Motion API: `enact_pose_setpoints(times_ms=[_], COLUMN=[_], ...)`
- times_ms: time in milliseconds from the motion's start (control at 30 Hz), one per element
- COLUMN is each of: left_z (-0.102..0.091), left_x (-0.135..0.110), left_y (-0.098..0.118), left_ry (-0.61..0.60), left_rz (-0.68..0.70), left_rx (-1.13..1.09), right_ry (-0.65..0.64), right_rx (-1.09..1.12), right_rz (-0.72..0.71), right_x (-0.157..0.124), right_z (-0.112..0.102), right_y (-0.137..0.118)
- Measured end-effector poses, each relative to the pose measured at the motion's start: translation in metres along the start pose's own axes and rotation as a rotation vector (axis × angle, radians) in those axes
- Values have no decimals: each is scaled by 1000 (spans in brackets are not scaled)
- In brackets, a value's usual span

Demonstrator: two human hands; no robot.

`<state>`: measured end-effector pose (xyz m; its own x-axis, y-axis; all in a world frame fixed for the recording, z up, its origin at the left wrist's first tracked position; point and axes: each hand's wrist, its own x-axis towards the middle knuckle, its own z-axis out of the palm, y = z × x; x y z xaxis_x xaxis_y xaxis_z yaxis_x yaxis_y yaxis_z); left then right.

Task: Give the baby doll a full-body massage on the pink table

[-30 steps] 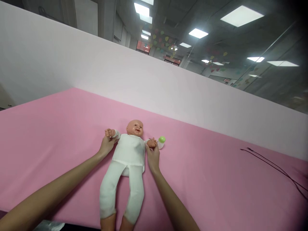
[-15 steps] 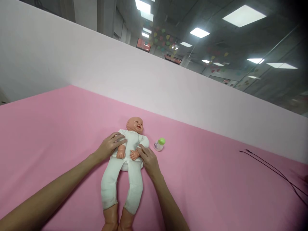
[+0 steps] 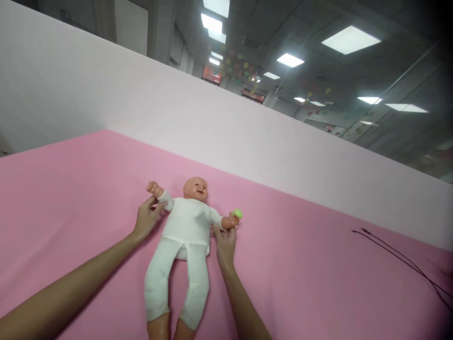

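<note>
doll: a baby doll (image 3: 187, 222) is lying on its back mid-table, white suit on, arms spread, head toward the wall
left hand: the left hand (image 3: 146, 219) is touching the doll's raised arm at the cuff, fingers curling there, can't tell if they're clenching
right hand: the right hand (image 3: 224, 246) is resting just under the doll's other forearm, fingers close against it, grip unclear
around: a green-capped bottle (image 3: 237, 214) is standing behind the doll's hand, which is blocking its body and any label; two dark cords (image 3: 399, 259) are lying well off to the right on the pink table (image 3: 88, 198); a white partition (image 3: 230, 127) is rising behind
count: one doll, one bottle, two hands, two cords

Doll's hand (image 3: 230, 220) blocks the green-capped bottle (image 3: 237, 214)
</note>
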<state>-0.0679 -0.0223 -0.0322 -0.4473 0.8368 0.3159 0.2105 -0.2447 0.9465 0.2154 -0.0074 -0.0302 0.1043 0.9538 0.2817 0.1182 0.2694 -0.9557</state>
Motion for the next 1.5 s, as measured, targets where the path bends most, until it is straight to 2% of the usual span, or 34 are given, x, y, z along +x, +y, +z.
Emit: enact_pose_setpoints(times_ms=[67,133,233,333,433,567,667,733,800,867,933,1033,1100,1167,1200,1233,1300,1433,1500], left_z=[2,3,3,4,6,7,4,2,1,1,2,4,5,6,6,7,7,2,-2], left_x=[-5,-9,-9,-8,-9,-10,-4,0,2,1,-2,-6,-7,-8,-8,-8,-8,-2,3], left_y=[0,-2,-6,-9,-8,-5,-4,-5,-7,-9,-10,-14,-16,-17,-18,-18,-18,-17,-16], left_ry=[-62,-150,-265,-294,-244,-77,25,59,72,67,29,-112,-211,-250,-249,-236,-197,-26,39], left_rz=[144,347,642,746,640,242,-30,-150,-176,-95,65,414,635,753,755,718,555,111,-55], left_rx=[93,187,321,387,355,196,-20,-134,-161,-93,23,189,266,308,313,307,256,42,-56], right_ry=[-77,-215,-389,-436,-371,-60,56,89,84,29,-73,-280,-382,-414,-408,-388,-306,-58,32], right_rx=[-112,-264,-436,-503,-408,-69,127,189,207,178,90,-130,-257,-310,-308,-287,-180,169,264], right_rz=[-189,-374,-570,-659,-574,-155,83,133,122,51,-87,-305,-381,-414,-415,-403,-331,-25,112], right_x=[-2,-3,-6,-11,-15,-9,0,5,6,5,3,0,-2,-4,-4,-4,-3,4,7], right_z=[-2,-5,-9,-10,-5,1,0,-2,-4,-5,-8,-13,-15,-16,-15,-13,-9,-3,-4], right_y=[1,3,6,8,6,4,5,7,9,9,8,7,6,7,7,8,12,17,18])
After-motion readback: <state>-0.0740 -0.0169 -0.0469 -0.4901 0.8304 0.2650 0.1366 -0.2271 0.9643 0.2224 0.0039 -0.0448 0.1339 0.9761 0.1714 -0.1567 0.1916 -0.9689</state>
